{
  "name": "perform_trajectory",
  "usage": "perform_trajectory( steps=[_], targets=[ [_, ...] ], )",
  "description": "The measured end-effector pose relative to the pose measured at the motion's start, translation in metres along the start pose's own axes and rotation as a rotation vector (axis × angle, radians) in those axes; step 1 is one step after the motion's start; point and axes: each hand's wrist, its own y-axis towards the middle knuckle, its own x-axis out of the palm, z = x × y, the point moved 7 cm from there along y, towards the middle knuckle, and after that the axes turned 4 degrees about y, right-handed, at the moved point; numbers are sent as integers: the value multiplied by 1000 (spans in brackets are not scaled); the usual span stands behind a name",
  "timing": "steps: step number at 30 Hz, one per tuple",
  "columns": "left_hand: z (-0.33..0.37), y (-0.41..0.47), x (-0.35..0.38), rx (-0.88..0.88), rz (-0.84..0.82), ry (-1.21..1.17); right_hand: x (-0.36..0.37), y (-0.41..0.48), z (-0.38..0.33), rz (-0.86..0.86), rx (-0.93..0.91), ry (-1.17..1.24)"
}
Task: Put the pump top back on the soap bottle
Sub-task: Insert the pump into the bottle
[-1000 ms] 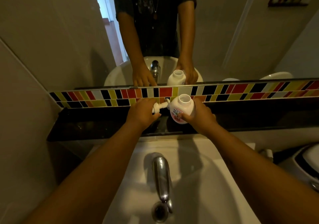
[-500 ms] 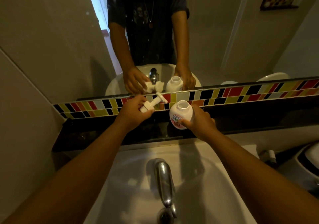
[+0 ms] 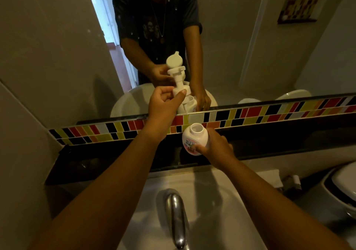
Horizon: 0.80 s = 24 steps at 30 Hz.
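Black ledge (image 3: 107, 159) bears soap bottle (image 3: 194, 139), right hand (image 3: 215, 149) gripping; left hand (image 3: 163, 105) grips raised pump top (image 3: 176, 76).

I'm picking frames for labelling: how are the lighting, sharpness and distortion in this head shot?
Head view: dim, warm light; the soap bottle and pump top read clearly, though the label print is too soft to read. Wide-angle bending curves the tile strip and stretches the forearms. The faucet carries a small glare spot. Both hands, left and right, are fairly sharp.
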Motion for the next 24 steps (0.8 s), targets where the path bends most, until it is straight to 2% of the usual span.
perform_trajectory(
  steps=[8,15,24],
  targets=[
    [-32,-13,23,6,-81,2,1,0,1,10,3,13],
    [-63,-17,25,-41,-241,184,1,1,1,17,16,-13],
    [-63,-18,32,-58,-357,206,1,-1,1,8,31,-13]
  ],
)
